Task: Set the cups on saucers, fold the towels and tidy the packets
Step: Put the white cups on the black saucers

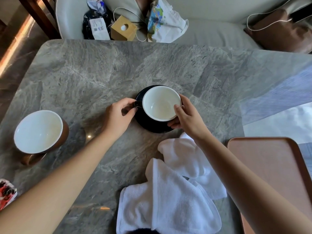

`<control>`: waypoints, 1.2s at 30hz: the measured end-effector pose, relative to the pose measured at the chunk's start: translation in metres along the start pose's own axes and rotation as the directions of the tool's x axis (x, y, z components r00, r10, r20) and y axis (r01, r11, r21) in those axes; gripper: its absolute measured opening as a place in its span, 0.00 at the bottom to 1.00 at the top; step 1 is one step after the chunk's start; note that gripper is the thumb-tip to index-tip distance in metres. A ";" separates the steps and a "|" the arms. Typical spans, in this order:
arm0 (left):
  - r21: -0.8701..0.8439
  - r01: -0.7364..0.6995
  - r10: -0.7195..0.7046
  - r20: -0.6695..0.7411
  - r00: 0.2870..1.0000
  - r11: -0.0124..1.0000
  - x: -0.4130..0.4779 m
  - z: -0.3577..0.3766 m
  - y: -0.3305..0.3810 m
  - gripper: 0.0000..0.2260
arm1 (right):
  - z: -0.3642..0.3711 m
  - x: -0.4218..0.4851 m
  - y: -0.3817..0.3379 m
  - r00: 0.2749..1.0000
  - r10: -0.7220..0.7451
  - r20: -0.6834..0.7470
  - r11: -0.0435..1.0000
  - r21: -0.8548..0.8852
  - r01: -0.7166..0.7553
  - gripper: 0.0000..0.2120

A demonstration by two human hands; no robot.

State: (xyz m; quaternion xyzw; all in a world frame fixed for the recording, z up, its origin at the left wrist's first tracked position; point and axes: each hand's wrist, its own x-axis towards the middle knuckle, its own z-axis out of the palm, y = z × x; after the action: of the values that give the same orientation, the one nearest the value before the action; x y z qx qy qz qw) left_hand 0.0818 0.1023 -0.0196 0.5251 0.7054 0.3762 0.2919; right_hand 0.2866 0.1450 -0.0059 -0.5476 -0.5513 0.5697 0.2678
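**mug_q:** Where's the dark cup (pixel 161 103) sat relative to the hands right now?

**tidy_r:** Right between them, tbh. It's bracketed from both sides. Its handle (pixel 137 104) points left and is pinched by the left hand (pixel 118 115). The right side is gripped by the right hand (pixel 187 115), with the thumb laid over the lip and the fingers curled low against the wall. The saucer (pixel 148 124) is seen underneath. More of it shows on the near-left, so the cup looks shifted a bit to the far right of it. Whether it's fully seated or a hair off can't be told from this angle.

**mug_q:** And what's the next bit hinged on?

**tidy_r:** Probably the brown cup (pixel 38 130). It's parked on the table (pixel 101 73) well off to the left, so the left hand is clearly the nearer one. Its handle is turned to the near-left, on the side facing away from that hand. No saucer is seen under or beside it, so one would have to be found first. The dark cup would also need to be let go before anything else is reached for. The towels (pixel 168 191) are bunched up, unfolded, just under the right forearm. A red packet (pixel 6 194) is cut off at the near-left edge of view.
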 end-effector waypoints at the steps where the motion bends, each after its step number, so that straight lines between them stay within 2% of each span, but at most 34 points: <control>1: -0.010 0.004 -0.004 -0.011 1.000 1.000 0.000 0.001 0.000 0.09 | 0.000 0.000 0.001 1.000 -0.004 0.001 1.000 0.005 0.004 0.17; 7: -0.054 0.017 -0.022 -0.085 0.996 0.998 -0.004 0.008 -0.001 0.10 | 0.000 0.001 0.003 1.000 -0.002 0.011 1.000 0.006 0.002 0.17; 11: -0.098 0.048 -0.057 -0.087 0.995 0.994 -0.005 0.010 -0.001 0.11 | -0.001 0.001 0.000 1.000 0.008 0.020 0.999 -0.031 -0.007 0.19; 19: -0.265 0.119 -0.122 0.004 0.993 0.957 -0.021 0.000 -0.003 0.20 | 0.000 -0.006 -0.005 0.999 0.050 0.001 0.999 -0.009 -0.050 0.17; 24: -0.237 0.133 -0.103 0.135 0.986 0.962 -0.034 -0.011 -0.006 0.22 | 0.004 -0.015 -0.005 0.996 0.086 -0.035 0.996 0.031 -0.085 0.13; 27: -0.189 0.104 -0.062 0.215 0.975 0.976 -0.040 -0.016 -0.004 0.24 | 0.008 -0.019 -0.005 0.992 0.109 -0.060 0.992 0.069 -0.105 0.14; 29: -0.167 0.079 -0.039 0.227 0.973 0.983 -0.043 -0.021 -0.003 0.25 | 0.010 -0.022 -0.005 0.986 0.110 -0.128 0.992 0.076 -0.101 0.16; 31: -0.149 0.057 -0.023 0.222 0.975 0.987 -0.046 -0.029 -0.002 0.25 | 0.011 -0.025 -0.005 0.960 0.053 -0.276 0.999 0.005 -0.054 0.19; 33: -0.097 0.018 0.001 0.191 0.982 0.995 -0.050 -0.042 -0.002 0.26 | 0.014 -0.032 -0.008 0.898 -0.105 -0.427 0.991 -0.122 0.058 0.19; 36: 0.017 -0.077 0.074 0.128 0.989 0.997 -0.063 -0.065 -0.001 0.27 | 0.027 -0.045 -0.019 0.809 -0.354 -0.469 0.930 -0.269 0.251 0.14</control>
State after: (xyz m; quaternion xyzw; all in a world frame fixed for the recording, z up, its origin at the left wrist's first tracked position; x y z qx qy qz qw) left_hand 0.0463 0.0269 0.0166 0.5775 0.6690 0.3449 0.3163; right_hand 0.2674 0.0998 0.0209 -0.6067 -0.5940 0.2975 0.4366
